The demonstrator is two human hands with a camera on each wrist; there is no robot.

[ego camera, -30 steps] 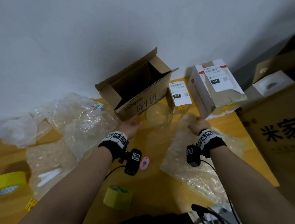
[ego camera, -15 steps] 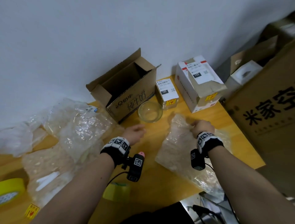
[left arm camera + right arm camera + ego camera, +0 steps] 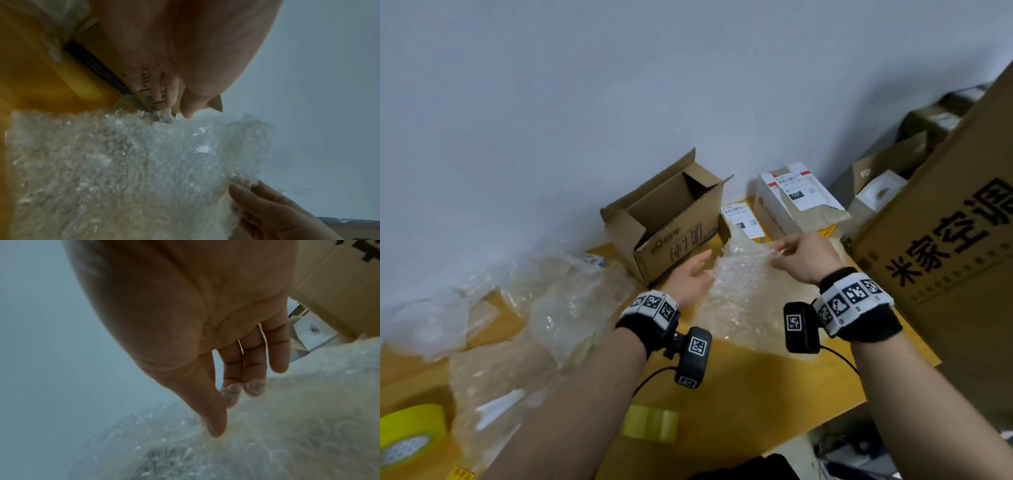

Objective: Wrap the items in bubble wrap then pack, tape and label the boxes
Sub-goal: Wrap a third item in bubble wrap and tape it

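Note:
A sheet of bubble wrap [image 3: 750, 291] is lifted off the yellow table [image 3: 750, 394], just in front of the open cardboard box [image 3: 671, 219]. My right hand [image 3: 777, 253] pinches its top right edge, thumb in front and fingertips [image 3: 252, 387] behind the film. At the sheet's left edge, my left hand [image 3: 710, 265] has its fingertips [image 3: 168, 107] and thumb on the bunched wrap [image 3: 144, 162]. The lifted sheet hides the glass bowl in the head view.
Two labelled boxes, one small [image 3: 743, 219] and one white [image 3: 798, 202], stand at the back by the wall. A large printed carton [image 3: 945, 240] closes the right side. Loose bubble wrap [image 3: 544, 308] is piled at the left. Tape rolls [image 3: 410, 431] [image 3: 650, 425] lie near me.
My right hand has raised the bubble wrap and carried it left, in front of the bowl, which now is hidden. My left hand has come across to the sheet's left edge.

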